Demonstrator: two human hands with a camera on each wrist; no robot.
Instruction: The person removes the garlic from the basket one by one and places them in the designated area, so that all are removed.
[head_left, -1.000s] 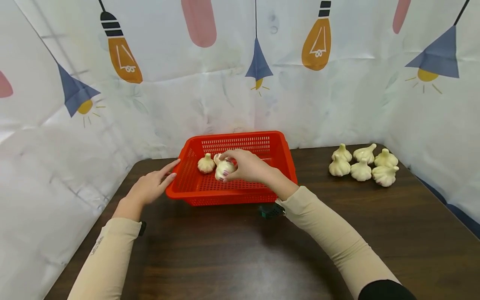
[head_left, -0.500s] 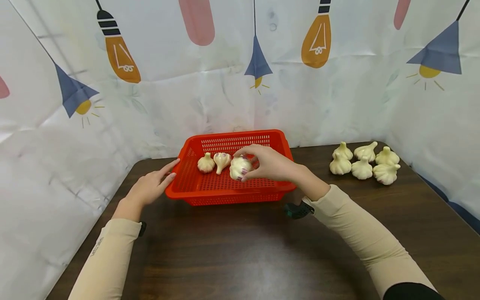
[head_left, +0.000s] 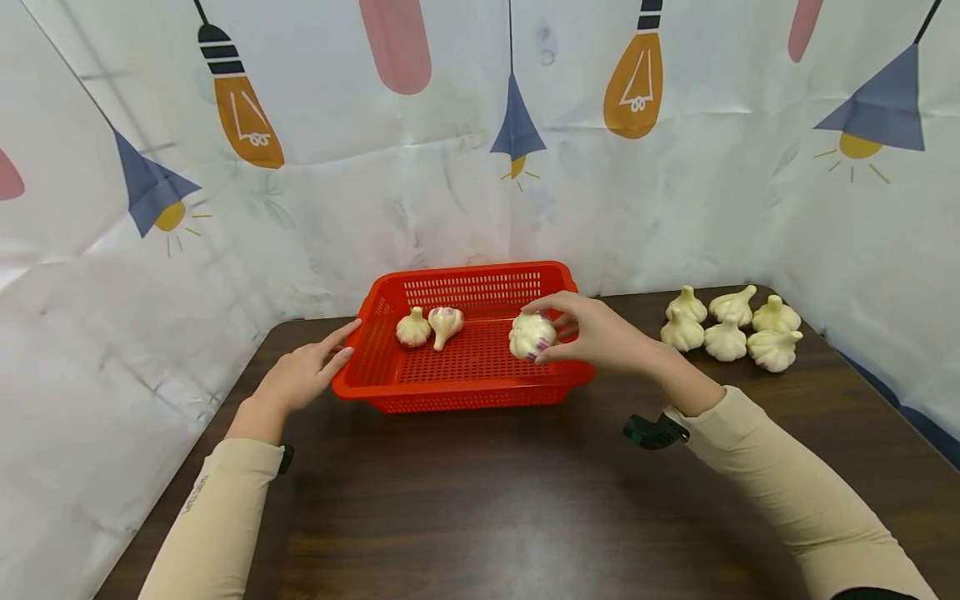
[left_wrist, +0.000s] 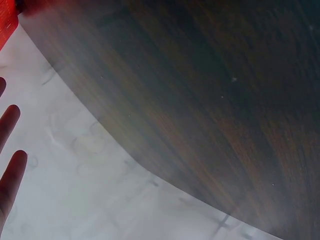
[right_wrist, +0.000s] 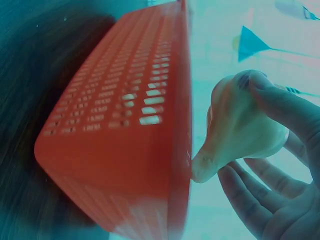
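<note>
My right hand (head_left: 600,333) pinches a garlic bulb (head_left: 531,335) between thumb and fingers, above the right part of a red plastic basket (head_left: 457,390). In the right wrist view this bulb (right_wrist: 245,120) hangs just beyond the basket rim, its stem end pointing down and left. My left hand (head_left: 296,379) rests with extended fingers on the basket's left rim. Inside the basket, toward the left, lie two other bulbs: a garlic bulb (head_left: 412,327) standing stem up and a garlic bulb (head_left: 446,326) with its stem toward me. Only left fingertips (left_wrist: 12,175) show in the left wrist view.
A cluster of several garlic bulbs (head_left: 726,335) sits at the back right of the dark wooden table (head_left: 450,500). Behind the table hangs a white patterned curtain (head_left: 465,200). The table's left edge runs close to my left arm.
My right hand has carried the garlic bulb to the right, from beside the two other bulbs toward the basket's right side. My left hand has stayed on the rim.
</note>
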